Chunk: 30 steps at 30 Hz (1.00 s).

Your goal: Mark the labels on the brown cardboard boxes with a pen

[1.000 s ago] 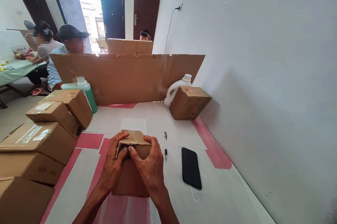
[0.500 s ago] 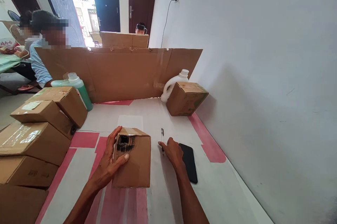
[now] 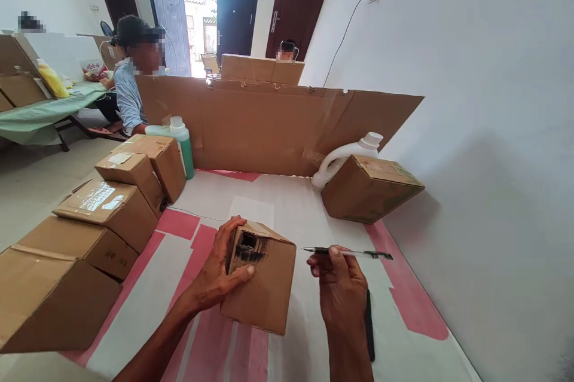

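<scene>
My left hand (image 3: 224,274) grips a small cardboard box (image 3: 269,286) by its left side, thumb on the near face and fingers over the far edge. That face has a dark hole with black scribbling (image 3: 251,248) round it near its top left corner. To the right of the box, my right hand (image 3: 343,286) pinches a pen (image 3: 354,252) between thumb and fingers. The pen lies nearly level, its tip pointing left toward the box. A black phone-like slab (image 3: 370,325) lies mostly hidden behind my right wrist.
Several cardboard boxes (image 3: 112,208) line the left edge. A green bottle (image 3: 186,152) stands behind them. A large cardboard panel (image 3: 264,125) spans the back. At the right, a tilted box (image 3: 372,191) leans by a white jug (image 3: 345,155), near the wall. Beyond the panel sits a person (image 3: 130,92).
My right hand has picked up the pen from the table and turned it sideways. The view has swung left, and the box in my left hand is now tilted.
</scene>
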### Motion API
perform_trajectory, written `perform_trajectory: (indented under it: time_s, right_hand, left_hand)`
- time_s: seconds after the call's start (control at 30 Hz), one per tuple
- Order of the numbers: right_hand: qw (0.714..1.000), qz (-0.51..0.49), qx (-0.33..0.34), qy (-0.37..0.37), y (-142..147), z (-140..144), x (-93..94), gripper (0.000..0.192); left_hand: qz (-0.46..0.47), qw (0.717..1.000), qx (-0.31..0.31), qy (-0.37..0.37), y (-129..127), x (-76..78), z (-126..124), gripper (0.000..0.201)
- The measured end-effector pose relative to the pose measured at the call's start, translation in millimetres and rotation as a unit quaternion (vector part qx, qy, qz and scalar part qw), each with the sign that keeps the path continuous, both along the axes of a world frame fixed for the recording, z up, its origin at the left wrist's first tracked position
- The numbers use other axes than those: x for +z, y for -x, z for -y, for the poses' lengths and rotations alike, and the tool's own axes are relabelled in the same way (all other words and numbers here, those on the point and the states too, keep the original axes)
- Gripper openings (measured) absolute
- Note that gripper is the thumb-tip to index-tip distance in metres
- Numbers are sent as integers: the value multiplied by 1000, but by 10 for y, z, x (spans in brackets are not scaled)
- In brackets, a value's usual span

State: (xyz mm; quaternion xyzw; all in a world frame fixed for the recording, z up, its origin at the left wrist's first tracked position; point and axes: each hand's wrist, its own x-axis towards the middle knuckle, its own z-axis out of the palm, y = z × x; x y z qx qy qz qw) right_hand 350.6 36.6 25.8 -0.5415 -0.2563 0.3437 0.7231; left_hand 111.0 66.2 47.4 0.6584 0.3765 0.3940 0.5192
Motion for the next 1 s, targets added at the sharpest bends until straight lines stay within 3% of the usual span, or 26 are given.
perform_trajectory:
  time_s: [0.1, 0.2, 0.3, 0.43, 0.57, 0.8, 0.93, 1.0]
  right_hand:
    - [994, -11, 44, -96, 406, 94, 361, 26]
    - [987, 63, -20, -147, 635, 173, 522, 15]
    - [978, 107, -33, -175, 720, 234, 559, 8]
    - [973, 149, 94, -151, 809, 251, 528, 5]
    - [955, 210, 154, -140, 858, 213, 452, 6]
    - [975, 155, 128, -97, 771, 204, 517, 13]
    - [988, 126, 34, -82, 376, 83, 628, 23]
    - [987, 161, -9, -28, 66, -14, 558, 27]
  left_hand:
    - [7, 1000, 4, 16, 11, 9, -11, 77]
    - [4, 1000, -7, 4, 23, 5, -9, 75]
    - [0, 1000, -9, -21, 23, -11, 2, 74]
    - [-5, 999, -4, -33, 10, -28, 2, 73]
    - [-17, 999, -5, -51, 9, -51, -20, 72]
    - [-15, 999, -11, -37, 34, -40, -30, 75]
    - [-7, 1000, -19, -17, 48, -34, -34, 75]
    - [3, 1000, -23, -17, 50, -55, -34, 76]
